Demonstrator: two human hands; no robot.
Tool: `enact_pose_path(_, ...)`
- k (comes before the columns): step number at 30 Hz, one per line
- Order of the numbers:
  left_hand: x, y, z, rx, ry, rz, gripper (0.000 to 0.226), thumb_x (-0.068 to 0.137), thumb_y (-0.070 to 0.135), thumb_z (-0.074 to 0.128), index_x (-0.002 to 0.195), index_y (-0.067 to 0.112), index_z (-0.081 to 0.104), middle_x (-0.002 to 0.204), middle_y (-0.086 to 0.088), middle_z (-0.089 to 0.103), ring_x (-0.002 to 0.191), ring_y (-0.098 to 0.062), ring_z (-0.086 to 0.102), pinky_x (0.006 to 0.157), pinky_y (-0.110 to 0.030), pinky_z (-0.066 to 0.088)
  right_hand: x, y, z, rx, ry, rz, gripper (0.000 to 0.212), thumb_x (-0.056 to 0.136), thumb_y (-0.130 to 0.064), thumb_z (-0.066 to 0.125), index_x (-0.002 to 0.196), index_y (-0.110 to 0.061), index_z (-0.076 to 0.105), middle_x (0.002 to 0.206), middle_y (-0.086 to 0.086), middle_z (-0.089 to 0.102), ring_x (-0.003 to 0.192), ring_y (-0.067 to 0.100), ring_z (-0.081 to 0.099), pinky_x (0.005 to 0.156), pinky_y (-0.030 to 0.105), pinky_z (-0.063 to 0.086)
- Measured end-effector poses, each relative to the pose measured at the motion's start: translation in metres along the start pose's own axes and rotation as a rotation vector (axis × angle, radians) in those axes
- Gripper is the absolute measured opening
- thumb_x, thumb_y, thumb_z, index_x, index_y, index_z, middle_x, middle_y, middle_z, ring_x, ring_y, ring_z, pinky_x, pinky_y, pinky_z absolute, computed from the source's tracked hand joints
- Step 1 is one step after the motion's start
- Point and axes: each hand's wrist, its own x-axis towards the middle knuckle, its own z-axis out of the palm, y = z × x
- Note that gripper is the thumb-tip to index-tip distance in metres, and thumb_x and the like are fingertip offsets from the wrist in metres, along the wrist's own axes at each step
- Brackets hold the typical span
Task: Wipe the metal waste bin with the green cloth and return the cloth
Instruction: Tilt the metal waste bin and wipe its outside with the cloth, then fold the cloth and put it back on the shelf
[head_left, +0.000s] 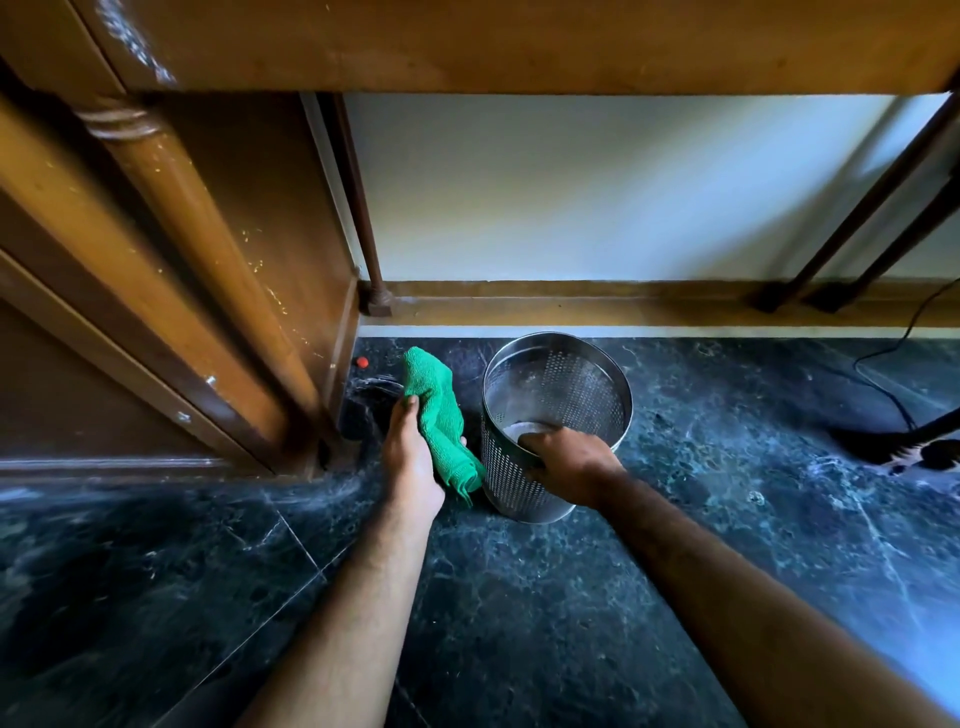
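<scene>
Down low, the right hand (566, 465) grips the near rim of the metal waste bin (553, 423), fingers hooked over the edge into the inside and the thumb seemingly pressed against the perforated outer wall, though that part is shadowed. The bin stands on the dark marble floor (519, 597), open mouth tipped a little toward the camera, and looks empty inside. Just left of the bin, the left hand (413, 457) is closed around the green cloth (436, 415); the cloth is bunched, one end sticking up past the fingertips and the other hanging down close to the bin's side, possibly brushing it. Left of the bin rises a brown wooden cabinet (182, 260) with a turned post, and a small red object (362, 361) lies at its foot. Behind the bin runs a wooden skirting (571, 306) below a pale wall (597, 187). To the bin's right, a black cable (883, 374) trails across the floor.
</scene>
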Motion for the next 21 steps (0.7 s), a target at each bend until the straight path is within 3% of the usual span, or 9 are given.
enact_pose_path(3,-0.003,0.004,0.005,-0.038,0.024,-0.024,0.034,0.090,0.042,0.065,0.111,0.016,0.071,0.085,-0.010,0.079,0.070,-0.032,0.071,0.057,-0.040,0.059,-0.007,-0.006,-0.013,0.032,0.067,-0.037,0.070,0.070,-0.070,0.071,0.117,-0.021,0.055,0.119,0.004,0.067,0.102,0.025,0.064,0.080,0.036,0.052)
enact_pose_path(5,-0.007,0.008,0.011,-0.050,0.048,-0.028,0.035,0.090,0.041,0.066,0.110,0.014,0.072,0.095,-0.013,0.079,0.087,-0.037,0.073,0.077,-0.050,0.061,-0.015,-0.017,-0.029,0.032,0.272,-0.156,0.088,0.061,-0.092,0.055,0.112,-0.019,0.052,0.116,0.002,0.062,0.105,0.020,0.057,0.092,0.037,0.050)
enact_pose_path(6,-0.010,0.010,0.015,-0.055,0.049,-0.031,0.037,0.091,0.041,0.065,0.112,0.012,0.071,0.104,-0.016,0.077,0.093,-0.037,0.072,0.086,-0.053,0.059,-0.017,-0.025,-0.036,0.073,0.329,-0.218,0.092,0.061,-0.095,0.052,0.114,-0.020,0.052,0.117,0.002,0.061,0.107,0.019,0.055,0.096,0.036,0.048)
enact_pose_path(8,-0.024,0.019,0.025,-0.061,0.019,-0.053,0.038,0.093,0.044,0.061,0.109,0.011,0.071,0.109,-0.018,0.074,0.089,-0.033,0.072,0.083,-0.047,0.059,-0.021,-0.041,-0.053,0.180,0.307,-0.309,0.096,0.064,-0.091,0.056,0.130,-0.021,0.050,0.129,0.004,0.060,0.119,0.019,0.054,0.105,0.034,0.044)
enact_pose_path(10,-0.041,0.031,0.033,-0.059,-0.036,-0.101,0.042,0.095,0.048,0.057,0.110,0.011,0.071,0.107,-0.016,0.074,0.086,-0.031,0.072,0.074,-0.039,0.058,-0.024,-0.055,-0.068,0.233,0.273,-0.349,0.093,0.071,-0.076,0.064,0.141,-0.016,0.050,0.137,0.010,0.060,0.128,0.023,0.054,0.111,0.035,0.044)
enact_pose_path(12,-0.060,0.045,0.039,-0.088,-0.112,-0.145,0.048,0.099,0.048,0.049,0.121,0.009,0.066,0.110,-0.017,0.070,0.093,-0.031,0.067,0.082,-0.041,0.055,-0.032,-0.067,-0.085,0.282,0.272,-0.350,0.081,0.074,-0.055,0.071,0.140,-0.012,0.054,0.134,0.015,0.063,0.125,0.027,0.057,0.109,0.035,0.046)
enact_pose_path(14,-0.084,0.062,0.043,-0.149,-0.175,-0.165,0.042,0.103,0.045,0.041,0.116,0.012,0.063,0.102,-0.013,0.066,0.090,-0.026,0.063,0.083,-0.039,0.051,-0.045,-0.074,-0.108,0.359,0.239,-0.296,0.068,0.073,-0.038,0.069,0.135,-0.011,0.060,0.125,0.017,0.068,0.115,0.030,0.063,0.100,0.037,0.052)
enact_pose_path(18,-0.131,0.090,0.040,-0.167,-0.212,-0.202,0.043,0.097,0.052,0.050,0.105,0.014,0.069,0.097,-0.009,0.074,0.083,-0.024,0.071,0.069,-0.036,0.062,-0.078,-0.089,-0.157,0.656,0.270,-0.083,0.039,0.076,-0.034,0.060,0.106,-0.013,0.071,0.093,0.012,0.077,0.078,0.024,0.069,0.070,0.037,0.057)
enact_pose_path(21,-0.172,0.123,0.033,-0.109,-0.173,-0.187,0.056,0.085,0.061,0.064,0.110,0.011,0.072,0.106,-0.014,0.078,0.098,-0.030,0.074,0.078,-0.046,0.062,-0.106,-0.101,-0.206,0.973,0.191,0.053,0.030,0.079,-0.027,0.061,0.105,-0.017,0.072,0.091,0.005,0.078,0.082,0.018,0.073,0.074,0.038,0.061)
